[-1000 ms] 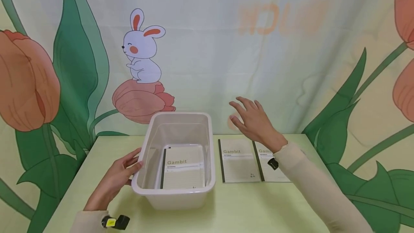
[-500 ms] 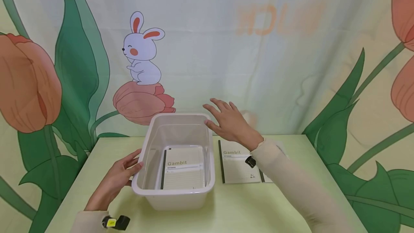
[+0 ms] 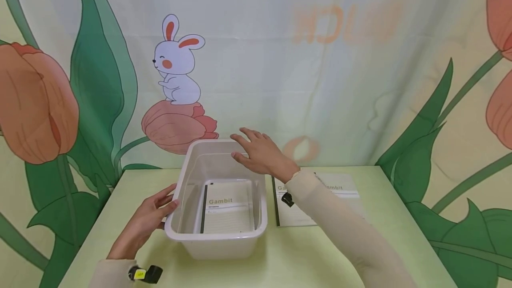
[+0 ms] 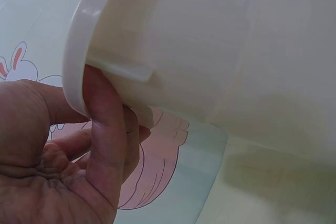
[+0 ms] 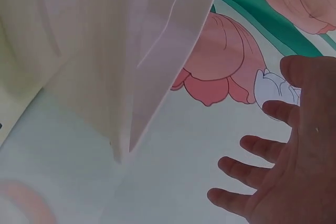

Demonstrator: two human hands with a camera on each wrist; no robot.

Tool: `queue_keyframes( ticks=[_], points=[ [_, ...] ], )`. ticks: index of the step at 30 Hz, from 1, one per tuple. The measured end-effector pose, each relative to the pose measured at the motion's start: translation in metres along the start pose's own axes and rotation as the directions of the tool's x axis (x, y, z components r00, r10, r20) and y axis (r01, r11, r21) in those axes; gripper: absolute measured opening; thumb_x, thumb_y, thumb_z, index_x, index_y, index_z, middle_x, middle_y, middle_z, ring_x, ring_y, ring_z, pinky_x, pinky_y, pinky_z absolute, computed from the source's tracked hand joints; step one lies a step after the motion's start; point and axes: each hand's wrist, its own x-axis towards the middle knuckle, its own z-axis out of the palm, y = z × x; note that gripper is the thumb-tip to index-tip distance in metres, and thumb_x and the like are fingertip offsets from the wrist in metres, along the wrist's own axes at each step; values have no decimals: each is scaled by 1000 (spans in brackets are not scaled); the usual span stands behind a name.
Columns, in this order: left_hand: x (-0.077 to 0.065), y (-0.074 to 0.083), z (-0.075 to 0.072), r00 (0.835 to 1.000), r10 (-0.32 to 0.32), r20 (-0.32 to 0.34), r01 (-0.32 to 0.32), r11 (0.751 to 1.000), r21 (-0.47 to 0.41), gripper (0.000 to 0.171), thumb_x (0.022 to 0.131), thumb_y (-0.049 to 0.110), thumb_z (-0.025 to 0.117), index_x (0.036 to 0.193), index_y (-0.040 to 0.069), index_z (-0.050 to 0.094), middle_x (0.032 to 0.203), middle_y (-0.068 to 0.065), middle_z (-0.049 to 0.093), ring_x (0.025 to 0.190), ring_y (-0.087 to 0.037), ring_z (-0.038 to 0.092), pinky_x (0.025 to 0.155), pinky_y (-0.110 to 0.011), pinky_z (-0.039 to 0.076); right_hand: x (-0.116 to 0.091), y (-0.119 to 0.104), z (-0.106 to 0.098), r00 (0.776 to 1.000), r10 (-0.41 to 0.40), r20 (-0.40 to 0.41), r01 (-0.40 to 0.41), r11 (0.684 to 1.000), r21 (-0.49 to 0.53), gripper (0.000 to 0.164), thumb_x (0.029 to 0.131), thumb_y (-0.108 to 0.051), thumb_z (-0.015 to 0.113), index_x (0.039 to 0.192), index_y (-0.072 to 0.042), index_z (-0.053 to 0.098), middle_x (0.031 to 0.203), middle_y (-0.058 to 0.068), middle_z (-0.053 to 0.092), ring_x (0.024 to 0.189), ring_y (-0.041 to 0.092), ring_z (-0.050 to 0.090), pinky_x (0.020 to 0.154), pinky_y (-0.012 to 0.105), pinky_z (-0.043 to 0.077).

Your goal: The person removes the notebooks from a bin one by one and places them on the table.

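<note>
A pale grey plastic bin point(image 3: 216, 237) stands on the table, with a notebook point(image 3: 227, 214) marked "Gambit" lying flat on its floor. My left hand point(image 3: 146, 217) grips the bin's left rim; in the left wrist view, the digits of this hand point(image 4: 105, 145) wrap the rim edge. Above the bin's far right corner hovers my right hand point(image 3: 262, 154), fingers spread and holding nothing. The right wrist view also has this hand point(image 5: 294, 150) apart from the bin wall. Right of the bin lie two more notebooks, the nearer one point(image 3: 294, 214) and the other point(image 3: 343, 186), both partly hidden by my right sleeve.
The light green table point(image 3: 304, 257) ends at a printed curtain point(image 3: 256, 79) with tulips and a rabbit, close behind the bin. A small black device point(image 3: 149, 274) sits at my left wrist, another black one point(image 3: 287, 199) at my right.
My right hand has moved left, from above the notebooks on the table to over the bin's far right corner. My left hand and the bin have stayed in place.
</note>
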Motion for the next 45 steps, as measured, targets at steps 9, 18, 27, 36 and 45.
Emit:
queue_keyframes(
  ticks=[9,18,27,36,45],
  points=[
    [-1,2,1,1000,-11,-4,11,1000,-4,67,101,29,55,158,19,22,157,-25,31,130,-46,50,80,-45,60,23,-22,16,992,15,121,-20,999,33,57,102,-52,40,153,-27,34,159,7,34,142,31,40,113,48,39],
    [-1,3,0,1000,-16,-6,16,1000,-4,67,101,29,54,158,19,20,157,-25,31,132,-47,48,80,-45,60,44,-42,32,976,43,212,-47,999,16,58,102,-54,37,154,-28,33,158,6,37,144,27,39,116,43,35],
    [0,2,1,1000,-16,-9,16,1000,-10,66,102,28,54,158,20,21,157,-24,31,132,-46,48,81,-45,60,61,-46,54,923,155,353,-216,966,140,58,101,-54,41,153,-30,33,156,5,40,140,22,43,115,45,38],
    [-1,2,0,1000,-18,-8,18,1000,-15,65,102,27,54,158,21,22,158,-24,31,133,-47,47,82,-46,59,71,-56,82,897,203,392,-288,942,171,58,100,-53,43,153,-29,35,159,1,37,145,20,37,118,46,32],
    [1,1,0,1000,-29,0,29,999,-31,65,101,27,54,158,22,22,158,-23,31,133,-46,46,83,-48,59,72,-67,104,855,220,470,-319,937,141,58,102,-54,34,154,-28,34,159,-3,37,147,17,33,120,37,29]
  ],
)
